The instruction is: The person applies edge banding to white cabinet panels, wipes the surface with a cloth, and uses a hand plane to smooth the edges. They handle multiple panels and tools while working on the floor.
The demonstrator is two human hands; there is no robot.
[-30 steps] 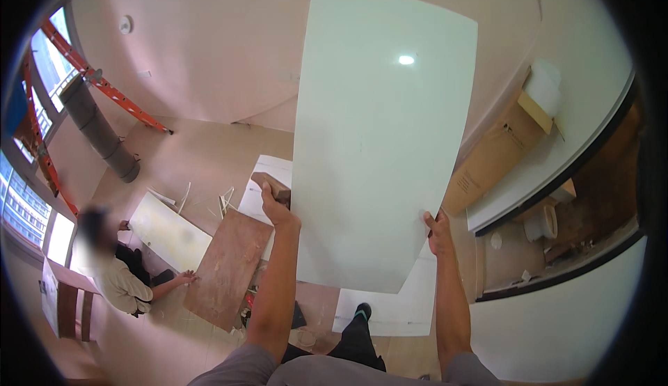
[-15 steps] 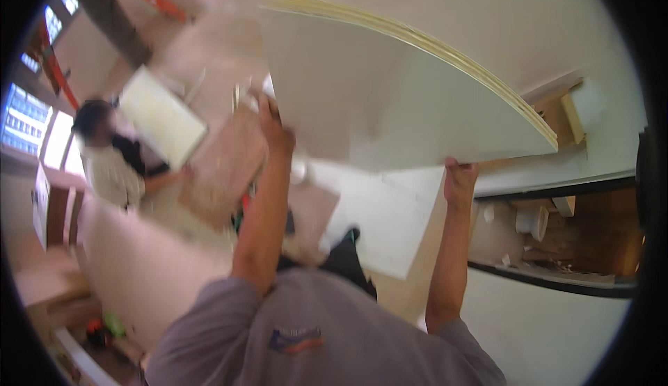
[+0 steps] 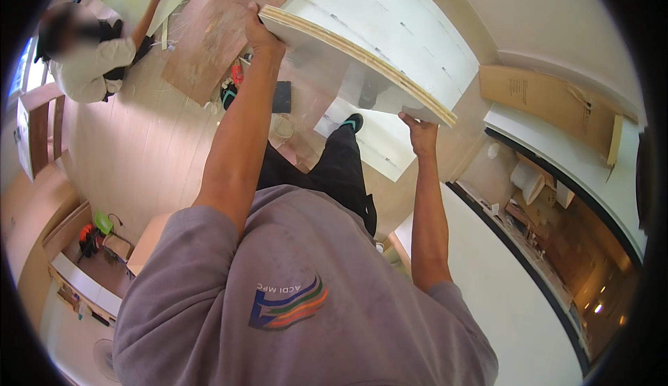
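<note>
White panel swung from face-on to nearly edge-on

Where its glossy face filled the view a second ago, the white panel [image 3: 369,60] now shows mainly a pale, layered edge, held out above the floor in front of the person. The left hand [image 3: 266,36] is closed around its left end; the right hand [image 3: 422,134] grips near the right end, some fingers hidden behind it. Held only at its ends, it could twist if either grip slipped, and a corner might strike the foot [image 3: 354,123] below or scuff the white sheet [image 3: 417,34] beyond. Small dark print repeats across that sheet; the carton [image 3: 550,100] carries faint printing, and the grey shirt [image 3: 390,302] a striped, lettered emblem.
</note>
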